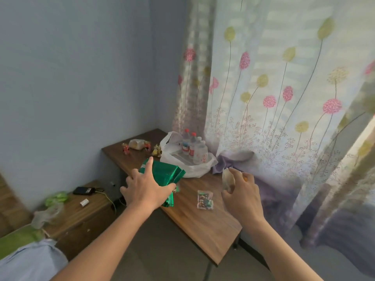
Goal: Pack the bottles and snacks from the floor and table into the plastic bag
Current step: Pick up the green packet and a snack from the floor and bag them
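Observation:
A white plastic bag point(172, 157) sits open on the brown table point(203, 224), with three water bottles point(192, 148) standing upright inside it. My left hand point(145, 187) grips a stack of shiny green snack packets point(168, 173) just in front of the bag. To the right, my right hand point(241, 191) holds a pale translucent snack packet point(228, 178) above the table. A small clear packet of mixed snacks point(205, 199) lies flat on the table between my hands. More small snacks point(140, 146) lie at the table's far end, left of the bag.
A flowered curtain point(274, 88) hangs right behind the table and drapes onto it. A lower wooden cabinet point(81, 218) stands to the left, carrying a black device, a green bag and a crumpled clear bag. A bed edge with green bedding shows at the lower left.

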Demonstrator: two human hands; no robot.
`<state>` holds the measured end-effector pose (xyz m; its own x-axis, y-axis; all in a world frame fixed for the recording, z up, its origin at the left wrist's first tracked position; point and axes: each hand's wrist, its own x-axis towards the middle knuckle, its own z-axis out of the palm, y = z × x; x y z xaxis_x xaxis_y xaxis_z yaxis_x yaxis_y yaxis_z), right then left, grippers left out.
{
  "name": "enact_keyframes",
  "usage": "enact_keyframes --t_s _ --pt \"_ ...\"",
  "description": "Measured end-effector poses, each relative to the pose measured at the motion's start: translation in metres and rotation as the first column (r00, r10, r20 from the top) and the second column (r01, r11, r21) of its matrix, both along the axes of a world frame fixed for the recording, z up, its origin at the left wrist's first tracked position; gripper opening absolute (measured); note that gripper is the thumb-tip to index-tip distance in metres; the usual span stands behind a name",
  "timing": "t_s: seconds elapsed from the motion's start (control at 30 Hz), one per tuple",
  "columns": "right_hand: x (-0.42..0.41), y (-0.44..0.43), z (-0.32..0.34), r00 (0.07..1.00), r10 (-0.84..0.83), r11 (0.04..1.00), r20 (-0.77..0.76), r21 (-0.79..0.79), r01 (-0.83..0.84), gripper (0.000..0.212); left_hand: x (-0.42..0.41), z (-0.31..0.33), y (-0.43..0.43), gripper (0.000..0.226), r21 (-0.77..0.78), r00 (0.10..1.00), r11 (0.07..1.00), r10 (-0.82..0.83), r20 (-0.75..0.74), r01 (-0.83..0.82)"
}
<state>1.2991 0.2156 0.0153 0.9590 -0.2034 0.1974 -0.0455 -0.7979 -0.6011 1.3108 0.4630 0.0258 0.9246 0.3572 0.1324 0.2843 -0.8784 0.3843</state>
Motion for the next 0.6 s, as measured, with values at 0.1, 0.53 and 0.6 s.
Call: enact_keyframes --t_s 0.1,0.53,0.6 --pt "0.014 0.033 0.001 1.000 -0.002 1.000 -0.003 -0.001 0.002 0.067 0.012 0.001 0.033 0.112 0.015 1.000 1.000 0.009 -0.010 -0.009" --pt "0.120 0.126 -0.036 0.998 0.008 1.000 -0.068 -0.025 -0.010 0.062 0.097 -0.026 0.101 0.111 0.033 0.999 0.999 0.000 -0.053 0.002" --pt "0.145 0.136 -0.043 0.996 -0.006 0.999 -0.086 -0.032 0.003 0.061 0.121 -0.030 0.111 0.111 0.034 0.998 0.999 -0.005 -0.067 0.008"
